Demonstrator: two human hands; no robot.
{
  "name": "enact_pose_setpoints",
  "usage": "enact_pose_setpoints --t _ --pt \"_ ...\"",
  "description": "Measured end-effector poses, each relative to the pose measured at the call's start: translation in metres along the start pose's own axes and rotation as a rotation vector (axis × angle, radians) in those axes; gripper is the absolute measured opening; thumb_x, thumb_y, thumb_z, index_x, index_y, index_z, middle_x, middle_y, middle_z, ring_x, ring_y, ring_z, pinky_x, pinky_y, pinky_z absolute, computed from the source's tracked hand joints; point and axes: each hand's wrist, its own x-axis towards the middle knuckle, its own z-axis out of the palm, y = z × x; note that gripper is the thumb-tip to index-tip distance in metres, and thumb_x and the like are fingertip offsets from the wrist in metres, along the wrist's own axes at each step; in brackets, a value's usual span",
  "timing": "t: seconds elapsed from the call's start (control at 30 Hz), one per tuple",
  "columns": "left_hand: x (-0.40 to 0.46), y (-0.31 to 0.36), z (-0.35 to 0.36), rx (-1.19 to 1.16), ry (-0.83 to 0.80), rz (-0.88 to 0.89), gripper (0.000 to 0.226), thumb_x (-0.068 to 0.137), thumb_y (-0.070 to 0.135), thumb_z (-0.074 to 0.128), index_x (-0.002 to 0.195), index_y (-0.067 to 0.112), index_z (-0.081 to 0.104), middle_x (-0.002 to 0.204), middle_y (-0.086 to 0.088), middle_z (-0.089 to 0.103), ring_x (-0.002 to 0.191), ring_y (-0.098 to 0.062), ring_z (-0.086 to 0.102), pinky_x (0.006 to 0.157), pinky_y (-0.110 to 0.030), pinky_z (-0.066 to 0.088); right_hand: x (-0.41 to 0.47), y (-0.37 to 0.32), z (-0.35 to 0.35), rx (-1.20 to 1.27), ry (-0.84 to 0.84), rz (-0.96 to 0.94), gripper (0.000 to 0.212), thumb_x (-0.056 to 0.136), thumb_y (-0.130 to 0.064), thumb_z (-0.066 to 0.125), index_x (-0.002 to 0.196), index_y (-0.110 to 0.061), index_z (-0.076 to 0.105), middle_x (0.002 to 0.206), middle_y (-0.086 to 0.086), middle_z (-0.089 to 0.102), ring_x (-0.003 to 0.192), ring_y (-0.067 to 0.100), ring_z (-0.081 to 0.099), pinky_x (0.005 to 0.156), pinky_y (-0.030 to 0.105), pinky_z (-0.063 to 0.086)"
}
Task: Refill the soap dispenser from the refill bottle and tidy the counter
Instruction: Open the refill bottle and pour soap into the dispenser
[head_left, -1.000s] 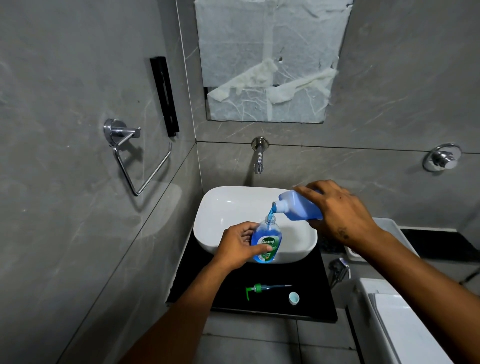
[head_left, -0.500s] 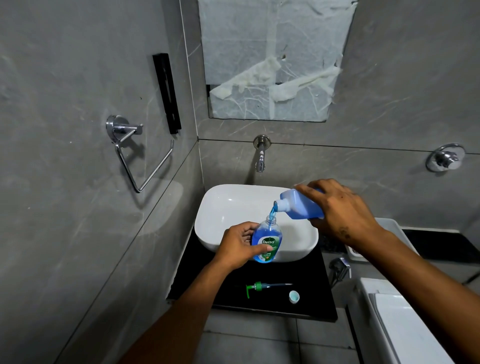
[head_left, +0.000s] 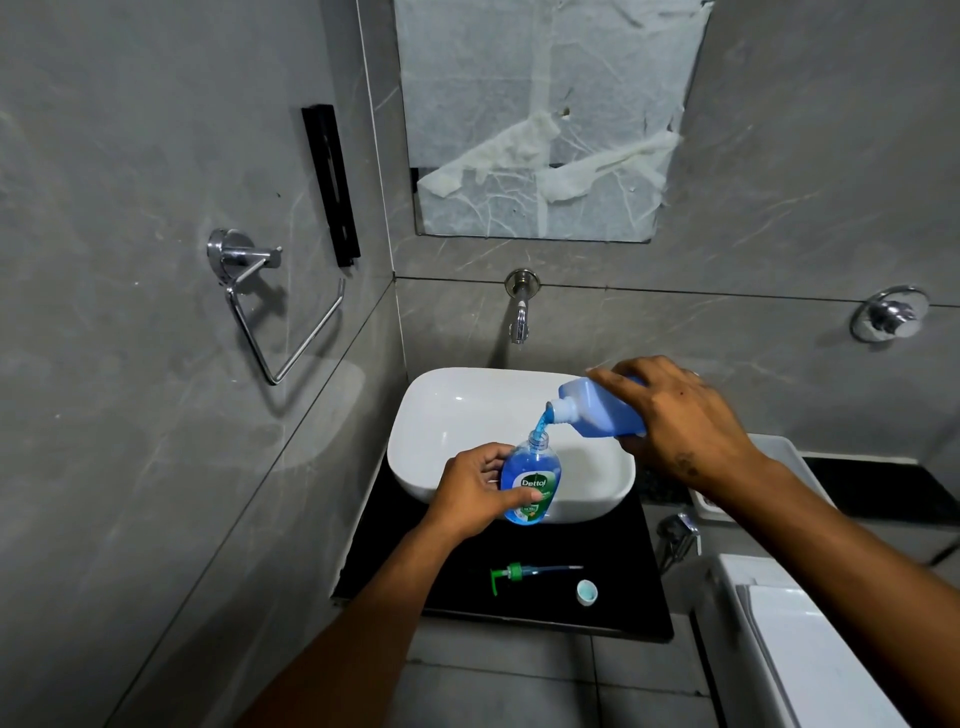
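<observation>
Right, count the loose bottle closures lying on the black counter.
2. The green pump head lies on its side on the black counter, in front of the basin. The small pale cap sits to its right, near the pump tube's tip.

head-worn view, looking steeply down, close over sink (head_left: 415, 457)

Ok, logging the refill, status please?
Left hand grips dispenser bottle over sink. Right hand tilts refill bottle, soap pouring. Pump, cap on counter.
</observation>
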Motion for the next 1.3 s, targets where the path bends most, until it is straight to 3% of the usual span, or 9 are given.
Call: enact_pose_setpoints --t 0.8,1.0,1.3 --pt "0.0034 -0.0006 -0.0005 -0.001 0.005 -0.013 0.047 0.064 0.021 0.093 0.105 0.028 0.070 0.101 0.009 0.076 0.088 -0.007 0.073 0.075 -0.019 0.059 0.0033 0.0015 0.0031 -0.004 -0.006 -0.008 0.079 0.059 -0.021 0.086 0.132 -0.026 0.057 0.115 0.007 0.065 0.104 0.032 0.060 0.078 0.041 0.051" --pt "0.0044 -0.0021 0.0004 -0.009 0.003 -0.014 0.052 0.064 0.019 0.093 0.110 0.020 0.071 0.104 0.003 0.077 0.093 -0.013 0.074 0.083 -0.028 0.061 0.0032 0.0015 0.0035 -0.006 -0.011 -0.018 0.078 0.060 -0.021 0.084 0.133 -0.026 0.056 0.116 0.007 0.064 0.105 0.032 0.059 0.079 0.040 0.051" --pt "0.0033 0.0019 0.0012 -0.012 0.010 0.012 0.045 0.064 0.014 0.093 0.102 0.025 0.071 0.097 0.008 0.077 0.086 -0.007 0.074 0.075 -0.021 0.059 0.0009 0.0010 0.0046 0.002 -0.015 -0.005 0.078 0.058 -0.021 0.083 0.131 -0.027 0.057 0.115 0.005 0.064 0.104 0.031 0.060 0.077 0.039 0.050"
